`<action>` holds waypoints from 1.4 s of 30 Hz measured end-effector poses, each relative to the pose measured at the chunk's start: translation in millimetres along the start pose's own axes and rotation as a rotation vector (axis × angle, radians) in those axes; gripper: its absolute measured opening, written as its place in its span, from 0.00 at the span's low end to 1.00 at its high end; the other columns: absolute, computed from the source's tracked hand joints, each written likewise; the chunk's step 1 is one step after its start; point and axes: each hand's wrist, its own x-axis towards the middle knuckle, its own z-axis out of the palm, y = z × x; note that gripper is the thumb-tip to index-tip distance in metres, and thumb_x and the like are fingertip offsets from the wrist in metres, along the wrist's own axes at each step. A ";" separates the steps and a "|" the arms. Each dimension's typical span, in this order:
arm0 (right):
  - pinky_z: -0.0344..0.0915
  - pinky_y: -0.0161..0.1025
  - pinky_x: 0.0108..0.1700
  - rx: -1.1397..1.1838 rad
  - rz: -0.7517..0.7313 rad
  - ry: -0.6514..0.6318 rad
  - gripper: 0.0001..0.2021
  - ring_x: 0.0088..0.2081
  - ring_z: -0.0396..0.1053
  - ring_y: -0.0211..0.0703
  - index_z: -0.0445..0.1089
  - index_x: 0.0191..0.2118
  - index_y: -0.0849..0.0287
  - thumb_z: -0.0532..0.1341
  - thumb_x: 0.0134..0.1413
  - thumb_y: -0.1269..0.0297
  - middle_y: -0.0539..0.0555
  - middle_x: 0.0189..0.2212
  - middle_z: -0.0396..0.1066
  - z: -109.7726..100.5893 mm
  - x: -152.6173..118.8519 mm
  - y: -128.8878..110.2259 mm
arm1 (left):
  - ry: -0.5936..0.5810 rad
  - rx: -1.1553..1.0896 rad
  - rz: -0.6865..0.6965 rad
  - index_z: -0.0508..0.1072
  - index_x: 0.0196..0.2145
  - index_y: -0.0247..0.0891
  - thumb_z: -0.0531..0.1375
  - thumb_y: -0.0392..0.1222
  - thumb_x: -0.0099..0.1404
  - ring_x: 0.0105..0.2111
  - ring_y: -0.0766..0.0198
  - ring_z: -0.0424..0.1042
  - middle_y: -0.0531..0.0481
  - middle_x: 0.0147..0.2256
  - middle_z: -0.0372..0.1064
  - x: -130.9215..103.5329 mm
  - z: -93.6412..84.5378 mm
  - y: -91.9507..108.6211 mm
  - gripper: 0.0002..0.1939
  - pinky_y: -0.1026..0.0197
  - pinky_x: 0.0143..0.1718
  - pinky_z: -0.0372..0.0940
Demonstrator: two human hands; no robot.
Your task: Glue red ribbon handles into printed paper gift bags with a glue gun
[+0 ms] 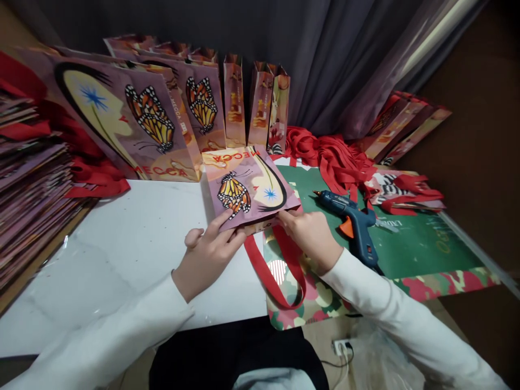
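In the centre of the frame a mauve-and-orange printed paper bag (254, 187) is lying flat across the inner edge of a white tabletop (142, 233). From where I'm standing, the left hand (207, 257) is spreading loosely at the near left corner, its index finger pressing on top and its thumb lifting clear, seemingly steadying the panel. The right hand (314, 235) is closing narrowly, pinching the near rim, perhaps keeping that edge in line. What the fingertips are doing underneath I can't tell.

The bag's mouth is facing the person, likely for easy reach, and its base is pointing towards the top of the frame, so the red lettering is sitting at the far end. The longer side seems to be running left to right, rising slightly rightward, though the slant is making that hard to judge. A flat red ribbon loop (290, 249) is hanging from the mouth towards the bottom.

Right of centre, a dark blue glue gun with an orange trigger (361, 230) is resting on a green printed sheet (406, 254), its nozzle aiming upper left, apparently for handiness. Behind it, red ribbons (312, 146) are heaping up; at upper left, matching paper bags (101, 114) are standing upright, probably saving space.
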 end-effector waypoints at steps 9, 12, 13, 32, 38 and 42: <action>0.45 0.35 0.26 0.252 0.031 0.234 0.13 0.25 0.69 0.36 0.75 0.35 0.55 0.53 0.64 0.64 0.50 0.27 0.77 22.1 -2.0 7.1 | -0.014 0.011 -0.004 0.72 0.38 0.41 0.57 0.26 0.65 0.54 0.52 0.66 0.52 0.31 0.76 1.3 -2.0 -0.2 0.11 0.55 0.31 0.49; 0.51 0.33 0.28 0.345 0.063 0.342 0.15 0.27 0.70 0.37 0.75 0.35 0.56 0.51 0.65 0.63 0.52 0.27 0.77 23.6 -5.9 9.4 | -0.004 0.011 0.001 0.72 0.38 0.42 0.56 0.26 0.65 0.54 0.53 0.66 0.52 0.32 0.76 0.8 -1.4 -0.6 0.12 0.55 0.30 0.49; 0.52 0.33 0.28 0.377 0.079 0.363 0.15 0.27 0.70 0.37 0.75 0.35 0.57 0.52 0.65 0.62 0.52 0.26 0.77 21.6 -8.2 10.1 | -0.004 0.012 -0.001 0.72 0.38 0.42 0.56 0.26 0.65 0.54 0.53 0.66 0.52 0.32 0.76 0.5 -1.0 -0.8 0.12 0.55 0.30 0.49; 0.55 0.38 0.29 0.190 0.332 0.105 0.13 0.31 0.71 0.46 0.71 0.31 0.58 0.52 0.63 0.62 0.56 0.29 0.74 -6.5 -62.0 38.7 | -0.121 0.114 -0.021 0.72 0.43 0.41 0.50 0.23 0.67 0.60 0.60 0.61 0.47 0.45 0.75 -3.5 1.7 7.6 0.17 0.52 0.38 0.49; 0.52 0.36 0.28 0.397 0.271 -0.056 0.12 0.27 0.69 0.43 0.67 0.32 0.58 0.49 0.65 0.67 0.55 0.26 0.73 -9.9 -43.8 -2.0 | -0.216 0.127 -0.108 0.72 0.39 0.36 0.49 0.22 0.65 0.61 0.55 0.58 0.43 0.45 0.75 4.2 3.6 20.6 0.17 0.51 0.43 0.49; 0.62 0.37 0.39 0.549 -0.048 -0.067 0.17 0.41 0.71 0.47 0.64 0.48 0.64 0.50 0.54 0.80 0.61 0.41 0.74 -4.2 -18.4 -30.5 | -0.207 0.106 -0.121 0.72 0.42 0.36 0.48 0.22 0.66 0.62 0.56 0.57 0.43 0.50 0.73 5.4 4.3 23.4 0.18 0.50 0.44 0.48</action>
